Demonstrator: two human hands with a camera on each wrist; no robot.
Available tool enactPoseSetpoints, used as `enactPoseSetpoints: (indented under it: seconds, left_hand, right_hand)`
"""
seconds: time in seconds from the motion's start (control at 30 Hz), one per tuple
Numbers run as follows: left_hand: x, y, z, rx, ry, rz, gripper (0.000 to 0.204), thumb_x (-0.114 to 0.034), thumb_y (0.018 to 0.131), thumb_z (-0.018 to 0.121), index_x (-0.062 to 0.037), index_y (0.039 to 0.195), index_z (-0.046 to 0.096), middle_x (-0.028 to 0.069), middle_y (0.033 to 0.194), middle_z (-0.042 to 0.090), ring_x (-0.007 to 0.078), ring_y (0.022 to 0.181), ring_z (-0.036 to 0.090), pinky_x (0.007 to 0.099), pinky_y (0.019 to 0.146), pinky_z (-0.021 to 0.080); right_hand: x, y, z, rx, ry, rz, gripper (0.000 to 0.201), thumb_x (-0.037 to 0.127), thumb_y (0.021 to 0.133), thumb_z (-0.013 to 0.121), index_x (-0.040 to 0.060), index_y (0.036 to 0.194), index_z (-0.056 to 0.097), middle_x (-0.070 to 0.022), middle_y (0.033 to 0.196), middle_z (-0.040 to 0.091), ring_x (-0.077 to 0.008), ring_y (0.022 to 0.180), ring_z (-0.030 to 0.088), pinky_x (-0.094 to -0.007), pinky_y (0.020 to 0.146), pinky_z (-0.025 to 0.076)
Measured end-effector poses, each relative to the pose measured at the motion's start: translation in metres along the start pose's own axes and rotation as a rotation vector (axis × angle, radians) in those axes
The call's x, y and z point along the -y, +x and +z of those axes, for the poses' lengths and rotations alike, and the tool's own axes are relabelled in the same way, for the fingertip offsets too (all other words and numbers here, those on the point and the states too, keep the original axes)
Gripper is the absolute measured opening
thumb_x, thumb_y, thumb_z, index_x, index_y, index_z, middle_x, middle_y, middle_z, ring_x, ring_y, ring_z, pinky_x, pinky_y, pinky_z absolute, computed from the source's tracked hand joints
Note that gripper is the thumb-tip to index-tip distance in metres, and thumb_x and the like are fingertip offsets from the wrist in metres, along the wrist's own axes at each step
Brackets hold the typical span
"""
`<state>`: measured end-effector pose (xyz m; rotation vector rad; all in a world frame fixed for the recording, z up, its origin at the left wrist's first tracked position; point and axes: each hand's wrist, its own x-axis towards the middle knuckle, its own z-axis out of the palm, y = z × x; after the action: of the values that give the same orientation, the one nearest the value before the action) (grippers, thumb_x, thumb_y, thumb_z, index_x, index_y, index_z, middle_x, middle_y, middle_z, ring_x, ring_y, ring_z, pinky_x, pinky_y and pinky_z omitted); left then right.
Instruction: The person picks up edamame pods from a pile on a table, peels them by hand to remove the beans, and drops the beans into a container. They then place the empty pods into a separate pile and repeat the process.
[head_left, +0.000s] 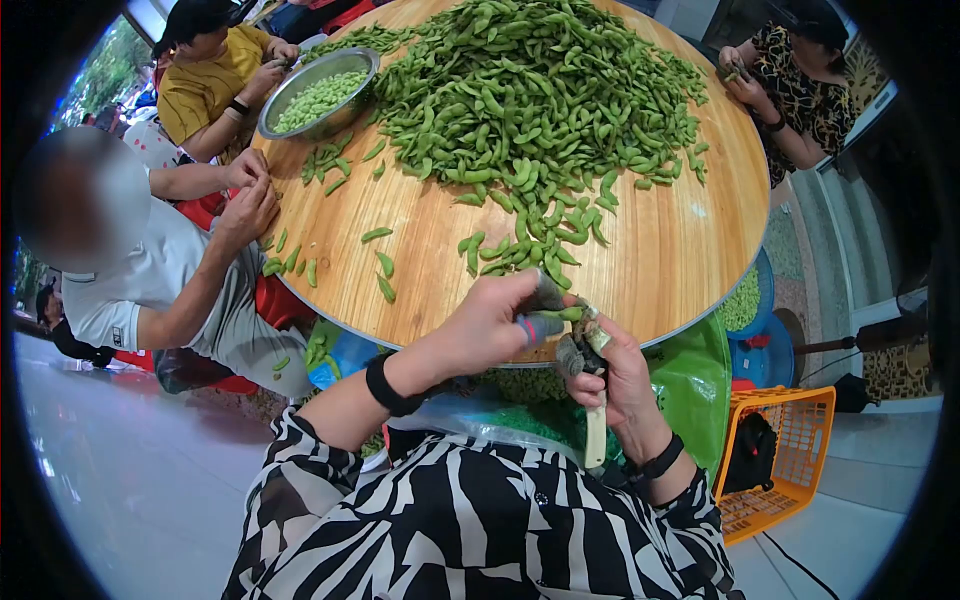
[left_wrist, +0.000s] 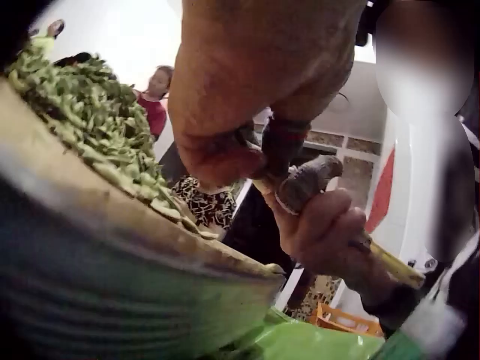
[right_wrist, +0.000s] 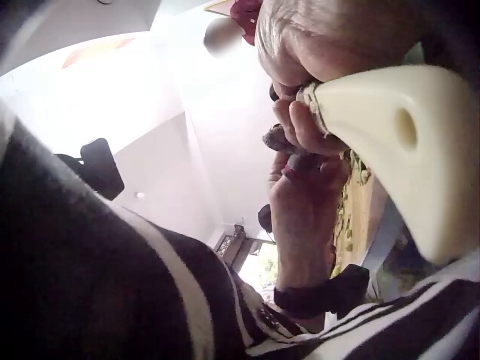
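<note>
While the left hand (head_left: 500,320) is pinching a green pod (head_left: 568,313) just off the counter (head_left: 680,260) rim, its long axis is pointing across toward the right hand (head_left: 615,375), which is gripping a cream-handled tool (head_left: 596,430) touching the pod.

text: none readable | labels/brands/numbers: none | sleeve patch (head_left: 117,337) on the left person (too small to read)

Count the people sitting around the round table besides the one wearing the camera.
3. One in a yellow top by the metal bowl, one in grey at the left edge, one in a patterned top at upper right. Others may be out of frame.
</note>
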<state>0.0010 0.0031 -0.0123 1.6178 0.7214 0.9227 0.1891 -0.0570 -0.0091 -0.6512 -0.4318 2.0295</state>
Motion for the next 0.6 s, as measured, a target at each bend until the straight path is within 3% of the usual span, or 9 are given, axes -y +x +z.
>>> enactPoseSetpoints:
  seconds: [0.03, 0.1, 0.17, 0.27, 0.33, 0.37, 0.43, 0.57, 0.6]
  left_hand:
    - [-0.005, 0.001, -0.002, 0.000, 0.000, -0.001, 0.025, -0.003, 0.082, 0.067, -0.0002, 0.107, 0.061, 0.0094, 0.083, 0.065, 0.0204, 0.063, 0.060, 0.0330, 0.057, 0.047]
    - [-0.021, -0.001, -0.009, 0.069, 0.644, 0.344, 0.027, -0.003, 0.079, 0.068, 0.0005, 0.105, 0.060, 0.0131, 0.086, 0.063, 0.0276, 0.069, 0.061, 0.0356, 0.063, 0.048]
    - [-0.028, -0.002, -0.009, 0.067, 0.749, 0.341, 0.030, -0.002, 0.075, 0.068, -0.0003, 0.104, 0.062, 0.0160, 0.082, 0.061, 0.0320, 0.070, 0.060, 0.0350, 0.062, 0.048]
    - [-0.027, -0.002, -0.010, 0.087, 0.604, 0.315, 0.024, -0.004, 0.077, 0.069, -0.0003, 0.100, 0.065, 0.0144, 0.078, 0.062, 0.0272, 0.068, 0.062, 0.0337, 0.061, 0.048]
    - [-0.027, -0.003, -0.004, -0.023, 0.273, 0.187, 0.019, -0.008, 0.080, 0.069, 0.0010, 0.096, 0.066, 0.0106, 0.071, 0.061, 0.0178, 0.065, 0.062, 0.0304, 0.058, 0.046]
    - [-0.028, -0.003, -0.004, -0.024, 0.275, 0.186, 0.019, -0.008, 0.080, 0.069, 0.0010, 0.096, 0.066, 0.0106, 0.071, 0.061, 0.0178, 0.065, 0.062, 0.0304, 0.058, 0.046]
    - [-0.030, -0.004, -0.003, -0.014, 0.150, -0.031, 0.017, -0.013, 0.086, 0.066, 0.0020, 0.093, 0.066, 0.0039, 0.067, 0.060, 0.0093, 0.063, 0.058, 0.0254, 0.056, 0.043]
    - [-0.029, -0.002, 0.003, -0.098, -0.196, -0.166, 0.012, -0.012, 0.088, 0.063, -0.0006, 0.084, 0.065, -0.0002, 0.064, 0.056, 0.0058, 0.056, 0.050, 0.0234, 0.048, 0.037]
    - [-0.032, -0.002, 0.001, -0.062, -0.301, -0.328, 0.012, -0.012, 0.089, 0.063, -0.0024, 0.084, 0.066, -0.0014, 0.063, 0.056, 0.0046, 0.054, 0.049, 0.0213, 0.046, 0.035]
  right_hand:
    - [-0.001, 0.000, 0.000, -0.020, 0.026, 0.018, 0.040, 0.017, 0.099, 0.043, 0.0056, 0.137, 0.041, -0.0082, 0.083, 0.059, -0.0056, 0.044, 0.036, -0.0200, 0.037, 0.031]
    - [-0.002, 0.000, -0.006, 0.042, 0.071, 0.046, 0.040, 0.016, 0.099, 0.043, 0.0057, 0.138, 0.041, -0.0085, 0.083, 0.059, -0.0057, 0.043, 0.036, -0.0199, 0.036, 0.032]
    - [-0.002, 0.000, -0.008, 0.108, 0.114, 0.065, 0.040, 0.015, 0.099, 0.043, 0.0057, 0.138, 0.041, -0.0088, 0.083, 0.059, -0.0058, 0.043, 0.036, -0.0199, 0.036, 0.032]
    - [-0.002, -0.001, -0.004, 0.109, 0.113, 0.057, 0.040, 0.016, 0.099, 0.043, 0.0049, 0.137, 0.041, -0.0098, 0.082, 0.059, -0.0061, 0.043, 0.036, -0.0198, 0.036, 0.032]
    - [-0.001, -0.003, 0.006, 0.014, 0.030, 0.004, 0.040, 0.016, 0.098, 0.045, 0.0036, 0.136, 0.042, -0.0098, 0.078, 0.058, -0.0067, 0.042, 0.038, -0.0198, 0.035, 0.031]
    - [-0.002, -0.003, 0.005, 0.016, 0.031, 0.005, 0.040, 0.016, 0.098, 0.045, 0.0036, 0.136, 0.042, -0.0098, 0.078, 0.058, -0.0067, 0.042, 0.038, -0.0198, 0.035, 0.031]
    - [-0.002, -0.005, 0.002, 0.018, -0.095, -0.082, 0.037, 0.020, 0.097, 0.047, 0.0048, 0.131, 0.047, -0.0103, 0.072, 0.058, -0.0073, 0.039, 0.037, -0.0189, 0.032, 0.027]
    - [0.002, -0.009, 0.005, -0.002, -0.156, -0.131, 0.031, 0.017, 0.096, 0.049, 0.0000, 0.123, 0.051, -0.0082, 0.072, 0.058, -0.0076, 0.041, 0.041, -0.0189, 0.034, 0.029]
    - [0.004, -0.009, 0.005, -0.046, -0.378, -0.215, 0.033, 0.014, 0.096, 0.049, -0.0011, 0.126, 0.050, -0.0060, 0.072, 0.057, -0.0073, 0.043, 0.041, -0.0191, 0.037, 0.030]
